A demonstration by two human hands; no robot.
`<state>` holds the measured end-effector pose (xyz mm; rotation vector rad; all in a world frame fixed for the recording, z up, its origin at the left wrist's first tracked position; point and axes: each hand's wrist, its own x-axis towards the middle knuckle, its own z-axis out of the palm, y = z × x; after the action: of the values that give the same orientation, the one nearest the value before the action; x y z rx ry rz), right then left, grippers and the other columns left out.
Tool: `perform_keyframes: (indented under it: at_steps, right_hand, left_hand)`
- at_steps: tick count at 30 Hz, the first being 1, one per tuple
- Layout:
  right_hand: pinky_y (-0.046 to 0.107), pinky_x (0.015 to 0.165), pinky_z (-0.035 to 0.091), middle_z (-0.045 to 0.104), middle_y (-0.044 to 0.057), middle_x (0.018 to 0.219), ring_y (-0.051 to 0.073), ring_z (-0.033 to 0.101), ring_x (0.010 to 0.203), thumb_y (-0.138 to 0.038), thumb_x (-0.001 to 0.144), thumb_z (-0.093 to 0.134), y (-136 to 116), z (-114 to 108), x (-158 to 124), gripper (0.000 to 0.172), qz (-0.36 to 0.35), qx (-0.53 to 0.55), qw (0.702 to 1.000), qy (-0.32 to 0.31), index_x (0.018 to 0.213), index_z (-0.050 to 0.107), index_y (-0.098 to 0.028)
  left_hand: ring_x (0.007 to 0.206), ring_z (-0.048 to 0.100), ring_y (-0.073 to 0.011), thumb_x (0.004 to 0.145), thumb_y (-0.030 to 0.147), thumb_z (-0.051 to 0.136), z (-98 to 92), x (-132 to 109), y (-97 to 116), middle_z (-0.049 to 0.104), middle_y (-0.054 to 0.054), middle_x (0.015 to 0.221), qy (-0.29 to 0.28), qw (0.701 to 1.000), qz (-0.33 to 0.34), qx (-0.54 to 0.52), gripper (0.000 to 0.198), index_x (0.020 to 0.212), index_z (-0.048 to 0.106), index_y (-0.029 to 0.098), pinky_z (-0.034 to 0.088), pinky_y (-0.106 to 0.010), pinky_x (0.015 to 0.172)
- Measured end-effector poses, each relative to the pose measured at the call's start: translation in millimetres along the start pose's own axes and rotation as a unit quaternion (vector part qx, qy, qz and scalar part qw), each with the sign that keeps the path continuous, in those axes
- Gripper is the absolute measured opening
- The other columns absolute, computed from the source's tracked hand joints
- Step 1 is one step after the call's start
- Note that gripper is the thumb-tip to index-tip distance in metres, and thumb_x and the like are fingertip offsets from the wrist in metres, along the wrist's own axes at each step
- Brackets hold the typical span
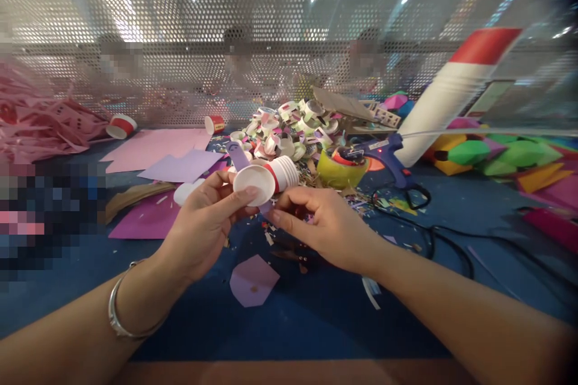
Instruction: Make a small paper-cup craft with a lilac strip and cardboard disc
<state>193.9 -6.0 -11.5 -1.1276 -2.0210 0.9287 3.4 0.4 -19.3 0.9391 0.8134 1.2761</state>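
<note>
My left hand (198,216) pinches a shallow round white paper cup base (255,183), thumb on its face and fingers behind. A purple paper strip (237,156) with a curled tip sticks up from its upper left side. My right hand (323,222) is closed at the base's lower edge, thumb and index on a small purple paper tab (266,209). Just behind lies a stack of red and white paper cups (285,173). Below my hands a purple paper polygon (255,281) lies flat on the blue table.
A heap of cut cup pieces (289,126) fills the back middle. A blue glue gun (388,153) rests by a yellow-green bowl (343,169), its black cord (451,234) running right. A tall cup stack (456,90) leans behind. Purple sheets (180,162) and pink strips (40,120) lie left.
</note>
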Motion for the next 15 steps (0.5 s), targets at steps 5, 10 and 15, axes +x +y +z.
perform_keyframes:
  at_steps: [5,10,15]
  right_hand:
    - [0.023,0.056,0.04,0.061,-0.001,0.073,0.012,0.054,0.066,-0.037,0.092,0.061,-0.4,-2.4,0.6,0.023,0.005,-0.019,1.0,-0.012,0.079,0.063,-0.017]
    - [0.025,0.057,0.038,0.064,0.0,0.073,0.012,0.054,0.066,-0.037,0.094,0.058,5.4,-7.7,4.2,0.026,-0.015,-0.074,0.997,0.02,0.079,0.065,-0.018]
    - [0.027,0.06,0.042,0.069,0.003,0.083,0.014,0.058,0.068,-0.041,0.097,0.055,12.0,-10.2,5.5,0.025,-0.025,-0.024,0.998,0.051,0.095,0.066,-0.019]
  left_hand:
    - [0.084,0.065,-0.0143,0.078,0.019,0.078,-0.6,0.9,0.9,0.068,0.0,0.089,0.009,0.999,0.015,0.039,0.023,0.089,0.058,0.02,0.054,-0.025,0.072]
    - [0.081,0.065,-0.0133,0.075,0.018,0.078,-3.5,4.5,1.7,0.07,0.001,0.085,0.027,0.997,0.031,0.069,0.022,0.087,0.059,0.02,0.052,-0.022,0.071]
    - [0.077,0.066,-0.0125,0.075,0.015,0.077,-3.5,4.4,0.6,0.073,-0.001,0.088,-0.032,0.997,0.01,0.067,0.023,0.093,0.062,0.019,0.052,-0.022,0.07]
